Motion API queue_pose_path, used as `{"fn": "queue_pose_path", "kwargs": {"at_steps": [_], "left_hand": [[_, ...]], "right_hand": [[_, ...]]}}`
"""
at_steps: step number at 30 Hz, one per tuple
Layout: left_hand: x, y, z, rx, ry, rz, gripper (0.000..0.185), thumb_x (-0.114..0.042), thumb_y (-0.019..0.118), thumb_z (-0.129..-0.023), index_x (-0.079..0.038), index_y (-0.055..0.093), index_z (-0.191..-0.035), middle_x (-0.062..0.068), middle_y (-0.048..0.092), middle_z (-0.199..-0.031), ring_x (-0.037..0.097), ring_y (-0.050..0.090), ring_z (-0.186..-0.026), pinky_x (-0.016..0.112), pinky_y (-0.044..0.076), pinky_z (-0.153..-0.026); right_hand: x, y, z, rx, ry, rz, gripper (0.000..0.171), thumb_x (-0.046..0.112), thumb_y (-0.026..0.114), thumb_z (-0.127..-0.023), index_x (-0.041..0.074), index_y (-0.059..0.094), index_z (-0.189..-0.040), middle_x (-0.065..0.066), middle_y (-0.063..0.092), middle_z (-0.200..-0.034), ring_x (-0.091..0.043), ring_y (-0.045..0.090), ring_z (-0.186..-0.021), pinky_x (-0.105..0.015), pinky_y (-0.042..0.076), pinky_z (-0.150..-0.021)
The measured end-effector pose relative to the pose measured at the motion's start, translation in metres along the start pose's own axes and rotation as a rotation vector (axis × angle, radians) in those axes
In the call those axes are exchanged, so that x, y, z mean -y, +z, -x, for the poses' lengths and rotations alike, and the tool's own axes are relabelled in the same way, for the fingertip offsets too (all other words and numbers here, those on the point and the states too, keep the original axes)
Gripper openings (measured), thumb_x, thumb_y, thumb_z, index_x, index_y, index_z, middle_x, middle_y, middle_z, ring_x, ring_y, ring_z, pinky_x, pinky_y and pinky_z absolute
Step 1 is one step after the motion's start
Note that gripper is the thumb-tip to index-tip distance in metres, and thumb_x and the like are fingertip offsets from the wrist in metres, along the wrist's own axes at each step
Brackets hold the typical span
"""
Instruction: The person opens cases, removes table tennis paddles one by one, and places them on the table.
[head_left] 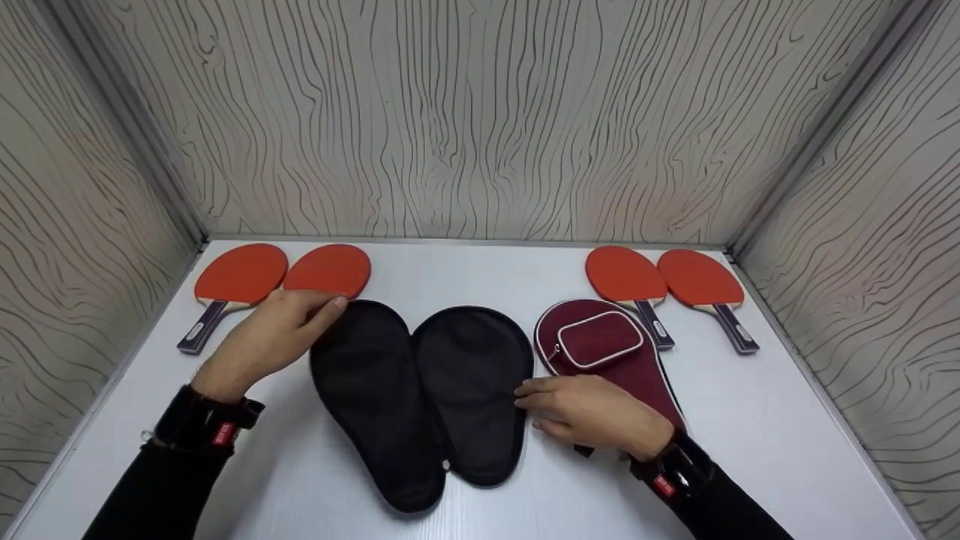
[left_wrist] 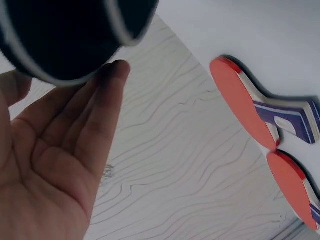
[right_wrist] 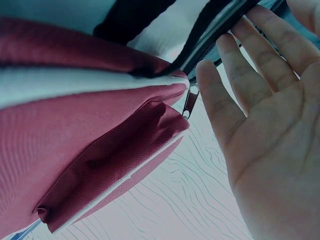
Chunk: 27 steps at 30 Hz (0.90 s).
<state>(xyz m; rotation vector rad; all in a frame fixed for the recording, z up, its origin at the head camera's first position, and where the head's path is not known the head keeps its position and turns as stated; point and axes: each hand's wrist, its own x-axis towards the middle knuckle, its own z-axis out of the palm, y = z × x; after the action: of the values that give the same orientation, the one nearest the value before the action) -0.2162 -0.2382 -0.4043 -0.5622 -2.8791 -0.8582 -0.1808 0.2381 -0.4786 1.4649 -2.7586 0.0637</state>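
A black paddle case lies unzipped and spread flat in two halves at the middle of the white table. My left hand rests with straight fingers at the case's upper left edge, over the handle of a red paddle. In the left wrist view the left hand shows an open palm beside the case's rim. My right hand lies flat, fingertips touching the black case's right edge, its palm over a maroon zipped case. The right wrist view shows the right hand flat beside the maroon case and its zipper pull.
Another red paddle lies at the back left. Two more red paddles lie at the back right, behind the maroon case. Wood-grain walls close in the table on three sides.
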Motion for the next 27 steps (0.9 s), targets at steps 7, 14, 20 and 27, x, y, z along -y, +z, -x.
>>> {"fn": "queue_pose_path", "kwargs": {"at_steps": [7,14,20,27], "left_hand": [[-0.011,0.012,-0.004,0.001,0.071,0.162,0.046,-0.039,0.055,-0.126,-0.014,0.075,-0.160,0.008,0.077,-0.160,0.032,0.072,-0.152,0.063,0.056,-0.131],[-0.019,0.033,-0.008,-0.010,0.113,0.244,0.054,-0.038,0.050,-0.128,-0.010,0.058,-0.173,0.011,0.061,-0.177,0.034,0.056,-0.169,0.063,0.044,-0.140],[-0.025,0.046,-0.008,0.004,0.091,0.258,0.059,-0.043,0.054,-0.126,-0.015,0.051,-0.178,0.011,0.060,-0.179,0.035,0.063,-0.163,0.065,0.053,-0.133],[-0.036,0.063,-0.015,0.040,0.107,0.250,0.082,-0.047,0.078,-0.114,-0.013,0.046,-0.181,0.010,0.058,-0.181,0.035,0.055,-0.171,0.061,0.048,-0.139]], "right_hand": [[0.000,0.001,0.000,-0.007,-0.003,-0.010,0.037,0.017,0.076,-0.110,0.015,0.083,-0.146,0.001,0.084,-0.149,-0.017,0.076,-0.146,-0.039,0.067,-0.117],[0.000,0.002,0.000,-0.001,0.004,-0.016,0.036,0.018,0.076,-0.111,0.015,0.083,-0.146,0.001,0.083,-0.150,-0.016,0.076,-0.146,-0.038,0.067,-0.117],[0.001,0.002,0.000,0.002,0.013,-0.020,0.035,0.018,0.075,-0.111,0.015,0.084,-0.145,0.001,0.084,-0.149,-0.016,0.076,-0.146,-0.038,0.068,-0.116],[0.003,0.001,0.000,-0.011,0.010,-0.021,0.036,0.016,0.074,-0.110,0.015,0.084,-0.145,0.001,0.084,-0.148,-0.015,0.076,-0.146,-0.038,0.067,-0.117]]}}
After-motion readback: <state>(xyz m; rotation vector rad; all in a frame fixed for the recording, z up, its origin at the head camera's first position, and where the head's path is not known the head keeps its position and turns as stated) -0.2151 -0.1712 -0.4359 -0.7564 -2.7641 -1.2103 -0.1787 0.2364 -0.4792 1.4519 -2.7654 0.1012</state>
